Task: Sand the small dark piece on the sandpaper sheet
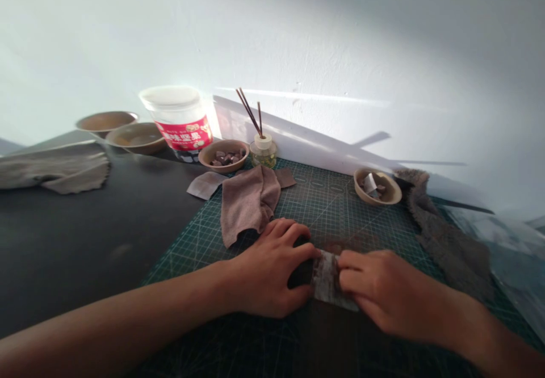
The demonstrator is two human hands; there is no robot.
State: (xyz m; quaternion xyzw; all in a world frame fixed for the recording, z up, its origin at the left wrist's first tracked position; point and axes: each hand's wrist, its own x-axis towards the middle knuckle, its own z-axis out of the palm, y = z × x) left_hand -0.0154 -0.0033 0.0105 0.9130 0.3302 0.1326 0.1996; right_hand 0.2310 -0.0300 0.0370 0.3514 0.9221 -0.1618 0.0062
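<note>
A worn grey piece of sandpaper, streaked with brown, lies flat on the green cutting mat. At its left edge, the thumb and index finger of my left hand pin it down, while the other fingers curl over the mat. My right hand is closed, its fingertips pressed together low over the sandpaper's right side. Whatever those fingers may hold is hidden. Just beyond my left hand lies a crumpled brownish-pink cloth.
Behind the cloth are a bowl of stones, a reed diffuser and a plastic tub. Two more bowls stand farther left, near a grey cloth. A small bowl and a dark fuzzy cloth are at right.
</note>
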